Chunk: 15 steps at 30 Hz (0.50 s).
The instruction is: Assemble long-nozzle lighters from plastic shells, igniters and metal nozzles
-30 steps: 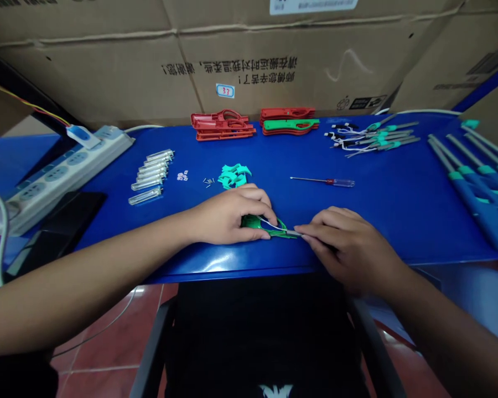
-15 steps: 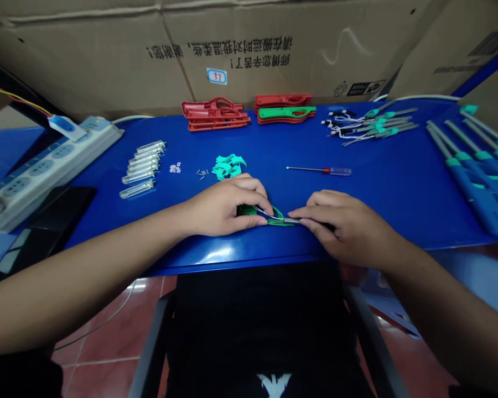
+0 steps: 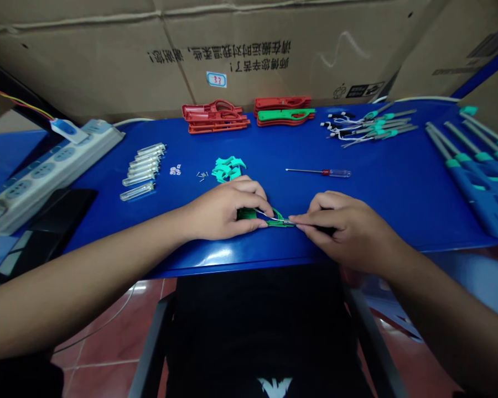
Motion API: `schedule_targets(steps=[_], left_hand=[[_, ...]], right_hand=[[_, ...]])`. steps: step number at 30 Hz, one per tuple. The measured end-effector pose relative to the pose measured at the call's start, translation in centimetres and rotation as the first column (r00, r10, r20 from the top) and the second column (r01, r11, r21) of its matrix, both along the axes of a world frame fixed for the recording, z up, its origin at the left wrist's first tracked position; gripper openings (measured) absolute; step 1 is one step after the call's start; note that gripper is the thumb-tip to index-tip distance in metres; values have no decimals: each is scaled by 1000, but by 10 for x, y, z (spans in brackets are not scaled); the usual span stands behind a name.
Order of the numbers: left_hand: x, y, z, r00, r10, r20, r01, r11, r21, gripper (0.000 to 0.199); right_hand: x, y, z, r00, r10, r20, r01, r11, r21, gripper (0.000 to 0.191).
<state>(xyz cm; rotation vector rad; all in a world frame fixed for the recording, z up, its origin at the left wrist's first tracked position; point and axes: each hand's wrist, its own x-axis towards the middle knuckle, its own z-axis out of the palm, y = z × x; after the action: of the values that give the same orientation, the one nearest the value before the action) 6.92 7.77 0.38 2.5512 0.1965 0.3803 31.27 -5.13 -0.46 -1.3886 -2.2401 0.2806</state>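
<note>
Near the table's front edge, my left hand pinches a green plastic shell, thumb and fingers closed around it. A thin white wire runs over the shell beside the fingertips. From the right, my right hand holds a thin metal tube between thumb and fingers, its left end at the shell's tip. Most of the tube is hidden by the fingers. Behind my left hand lie turquoise plastic pieces. A screwdriver with a clear and red handle lies behind my right hand.
Red shells and a green-topped stack sit at the back. Clear cartridges, small pins and a power strip are left. Wired metal tubes and blue lighters lie right.
My right hand has shifted slightly, with its fingertips a little lower. The metal tube sits closer along the green shell's tip. My left hand keeps its grip.
</note>
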Motion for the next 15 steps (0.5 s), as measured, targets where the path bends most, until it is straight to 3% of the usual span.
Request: schedule_targets(steps=[10,15], left_hand=[[0,-7,0,999,35,-34,-34,999,11,30],[0,-8,-1,997,67,-26,-68,998,0,31]], right_hand=[[-5,9,11,997,-77,-22,70,972,-223,21],[-3,8,12,999,-45,-12,42,983,-181,20]])
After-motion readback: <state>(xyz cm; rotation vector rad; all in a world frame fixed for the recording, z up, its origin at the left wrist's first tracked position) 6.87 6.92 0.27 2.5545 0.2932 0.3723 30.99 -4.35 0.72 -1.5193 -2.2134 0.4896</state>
